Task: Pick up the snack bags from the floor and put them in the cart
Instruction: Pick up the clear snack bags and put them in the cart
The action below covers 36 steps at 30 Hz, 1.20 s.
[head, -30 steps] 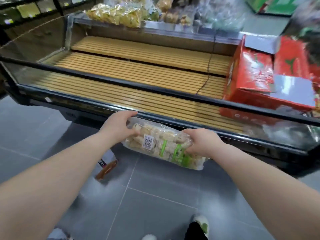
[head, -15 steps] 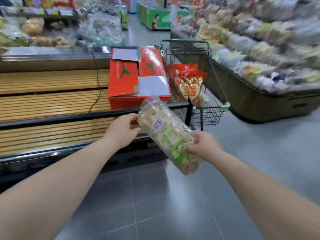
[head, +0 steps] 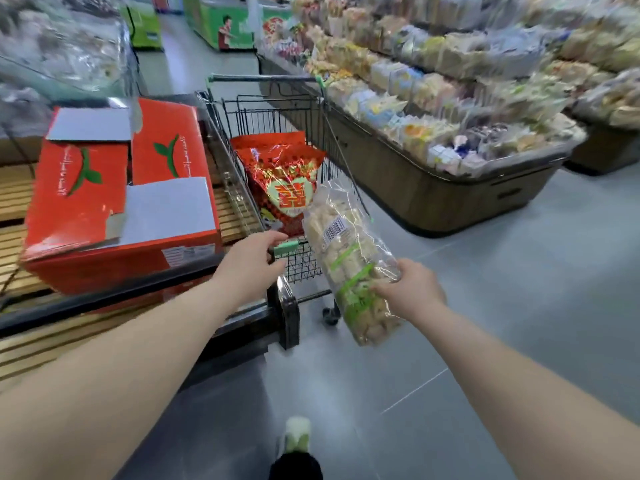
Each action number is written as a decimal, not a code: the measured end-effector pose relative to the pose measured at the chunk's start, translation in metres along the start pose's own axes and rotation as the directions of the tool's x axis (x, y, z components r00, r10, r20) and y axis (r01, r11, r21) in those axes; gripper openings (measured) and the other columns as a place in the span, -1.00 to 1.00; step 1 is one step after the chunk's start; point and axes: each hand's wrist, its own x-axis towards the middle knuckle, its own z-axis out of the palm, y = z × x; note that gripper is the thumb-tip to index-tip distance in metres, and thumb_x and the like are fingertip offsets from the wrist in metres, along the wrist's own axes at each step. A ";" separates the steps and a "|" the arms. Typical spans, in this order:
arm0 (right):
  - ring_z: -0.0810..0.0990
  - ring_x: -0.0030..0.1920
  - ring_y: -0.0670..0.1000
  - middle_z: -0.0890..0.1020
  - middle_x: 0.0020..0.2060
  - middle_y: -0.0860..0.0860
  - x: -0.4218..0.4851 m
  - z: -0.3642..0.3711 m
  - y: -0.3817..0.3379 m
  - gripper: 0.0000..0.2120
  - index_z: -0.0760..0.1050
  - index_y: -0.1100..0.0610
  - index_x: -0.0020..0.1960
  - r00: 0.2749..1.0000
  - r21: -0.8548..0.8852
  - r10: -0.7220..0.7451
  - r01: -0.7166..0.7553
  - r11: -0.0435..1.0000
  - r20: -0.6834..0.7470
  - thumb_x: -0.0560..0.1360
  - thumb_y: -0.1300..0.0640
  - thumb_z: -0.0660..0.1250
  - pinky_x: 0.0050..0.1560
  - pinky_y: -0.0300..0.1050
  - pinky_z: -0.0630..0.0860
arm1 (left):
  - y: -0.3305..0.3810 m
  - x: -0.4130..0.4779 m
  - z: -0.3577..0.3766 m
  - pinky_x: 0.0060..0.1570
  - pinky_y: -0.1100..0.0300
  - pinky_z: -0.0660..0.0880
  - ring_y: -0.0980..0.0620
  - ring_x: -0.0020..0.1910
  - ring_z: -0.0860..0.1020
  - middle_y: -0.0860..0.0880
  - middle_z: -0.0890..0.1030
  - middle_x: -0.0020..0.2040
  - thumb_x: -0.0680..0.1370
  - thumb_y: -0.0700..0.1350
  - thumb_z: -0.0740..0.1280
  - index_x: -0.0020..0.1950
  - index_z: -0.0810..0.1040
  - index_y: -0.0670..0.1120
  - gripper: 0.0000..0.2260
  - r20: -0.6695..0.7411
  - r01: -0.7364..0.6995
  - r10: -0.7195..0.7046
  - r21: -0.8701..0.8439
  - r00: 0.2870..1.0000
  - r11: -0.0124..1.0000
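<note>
- Right hand grips clear snack bag; fingers partly hidden behind it.
- Left hand open beside cart corner; contact unclear.
- Shelf goods blurred.

Clear snack bag: white barcode sticker near mid-frame, digits too small to read.
Red bag in the cart: one large red character, 囍, on a pale heart, centre of frame.
Red boxes, left of frame: white script beside green leaves, unreadable; side label blurred.

Shelf goods blurred; cart partly hidden
</note>
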 end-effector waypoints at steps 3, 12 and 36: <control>0.58 0.07 0.11 0.63 0.04 0.02 0.061 -0.003 -0.012 -0.55 0.50 -0.03 0.22 1.000 -0.005 0.022 -0.022 1.000 -0.018 0.37 -0.10 0.43 -0.09 -0.13 0.44 | 0.003 0.073 0.013 0.09 0.11 0.46 0.02 0.10 0.52 0.02 0.54 0.26 0.52 -0.01 0.30 0.37 0.41 0.05 -0.60 0.012 -0.028 0.028 0.002 1.000 1.000; 0.57 0.11 0.12 0.61 0.12 0.05 0.219 -0.016 -0.039 -0.53 0.48 0.07 0.21 0.991 -0.043 0.135 -0.134 0.990 0.019 0.38 -0.08 0.44 -0.05 -0.12 0.49 | 0.006 0.247 0.023 -0.16 0.23 0.51 0.05 -0.05 0.56 0.01 0.54 0.23 0.55 -0.04 0.28 0.39 0.38 0.04 -0.60 0.080 0.011 -0.010 -0.012 0.997 1.000; 0.52 -0.17 0.16 0.54 -0.15 0.10 0.601 0.058 -0.099 -0.86 0.47 0.20 -0.04 0.918 -0.232 0.000 0.100 0.968 0.397 0.53 0.12 0.27 -0.23 -0.10 0.43 | -0.021 0.484 0.104 0.21 0.12 0.43 -0.02 0.23 0.48 0.00 0.44 0.36 0.53 -0.03 0.30 0.43 0.34 0.06 -0.54 0.006 0.401 -0.402 0.076 0.916 0.913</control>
